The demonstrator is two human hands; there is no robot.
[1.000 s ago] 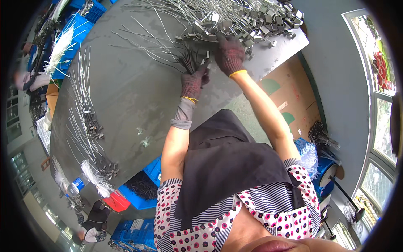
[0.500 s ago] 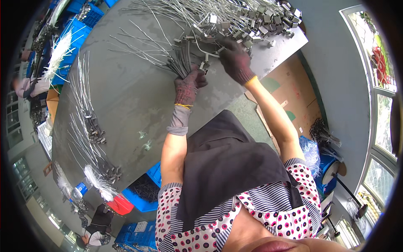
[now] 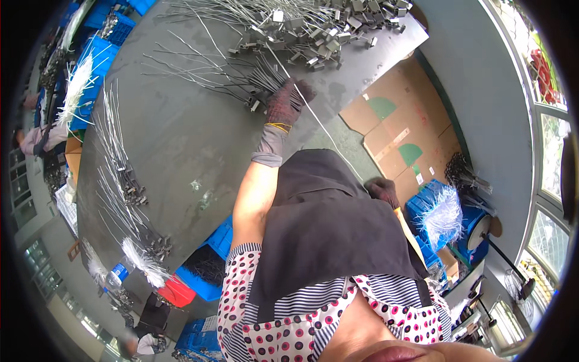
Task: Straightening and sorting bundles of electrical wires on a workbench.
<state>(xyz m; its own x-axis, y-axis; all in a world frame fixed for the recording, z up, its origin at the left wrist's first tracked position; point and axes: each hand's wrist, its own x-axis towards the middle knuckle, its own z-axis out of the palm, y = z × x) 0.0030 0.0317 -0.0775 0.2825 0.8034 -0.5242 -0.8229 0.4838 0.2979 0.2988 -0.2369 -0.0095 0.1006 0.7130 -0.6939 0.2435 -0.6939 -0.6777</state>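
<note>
Grey table [image 3: 181, 130]; white wire [image 3: 326, 131] slants down-right.

Left glove [image 3: 286, 104]: dark grey and maroon, yellow edging
Right glove [image 3: 383, 190]: dark maroon-brown
Cable bundle [image 3: 263, 79]: dark grey, silvery strands
Long strand [image 3: 309, 107]: white
Tabletop [image 3: 175, 133]: dark grey
Apron [image 3: 338, 241]: black
Shirt [image 3: 283, 341]: white, pink-and-black dots, striped trim
Cardboard [image 3: 389, 133]: brown, green shapes

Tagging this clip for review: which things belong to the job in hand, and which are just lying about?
In use:
dark wire bundle, in the left hand
pale wire, in the right hand
wire pile

Apparently just lying about:
bottle
red container
cardboard
</note>
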